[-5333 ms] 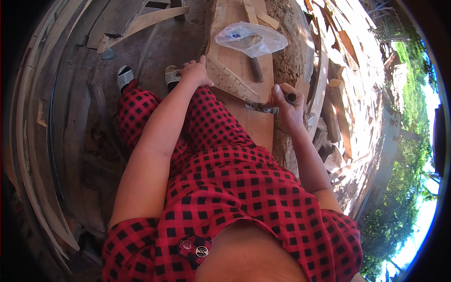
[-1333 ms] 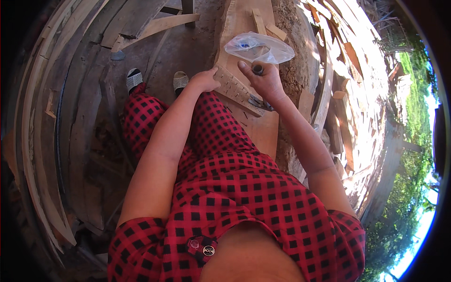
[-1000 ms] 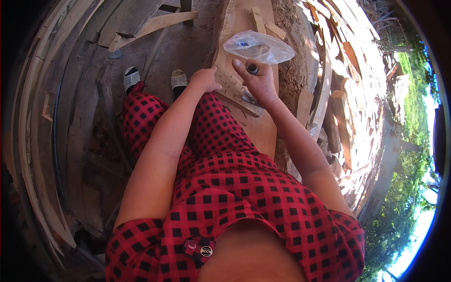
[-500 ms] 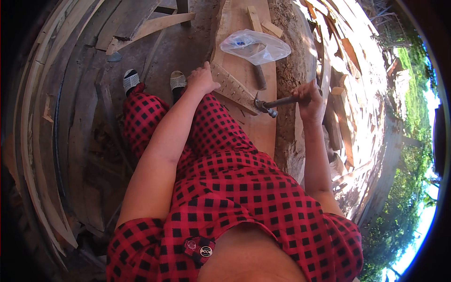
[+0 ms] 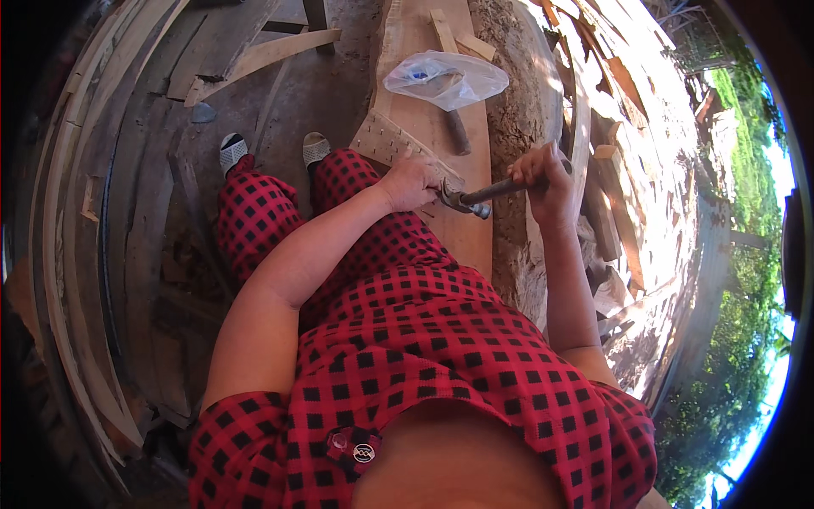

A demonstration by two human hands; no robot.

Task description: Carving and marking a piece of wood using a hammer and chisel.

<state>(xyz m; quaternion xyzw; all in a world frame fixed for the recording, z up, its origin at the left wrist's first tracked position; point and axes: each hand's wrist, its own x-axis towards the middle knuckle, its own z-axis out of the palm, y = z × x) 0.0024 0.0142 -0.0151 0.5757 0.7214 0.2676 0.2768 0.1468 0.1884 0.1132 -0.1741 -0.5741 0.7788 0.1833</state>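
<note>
My right hand (image 5: 549, 180) is wrapped around the handle of a claw hammer (image 5: 502, 190). The hammer's metal head is at the near end of a short wooden board (image 5: 383, 140), its claw towards my left hand. Several small nails stick up from the board, which lies at a slant across a wide plank (image 5: 471, 242). My left hand (image 5: 410, 181) is closed on the board's near end, right beside the claw; its fingertips are partly hidden. Whether the claw has hold of a nail I cannot tell.
Beyond the board, a clear plastic bag (image 5: 475, 78) lies on the plank, partly over another tool's dark handle (image 5: 456, 133). Two wood strips (image 5: 443, 31) lie farther back. Split wood (image 5: 623, 204) is piled at right; long boards (image 5: 136, 212) line the left.
My left hand has come back from the board's far part to its near end and closed there. The hammer head has shifted slightly left, still by the board's end.
</note>
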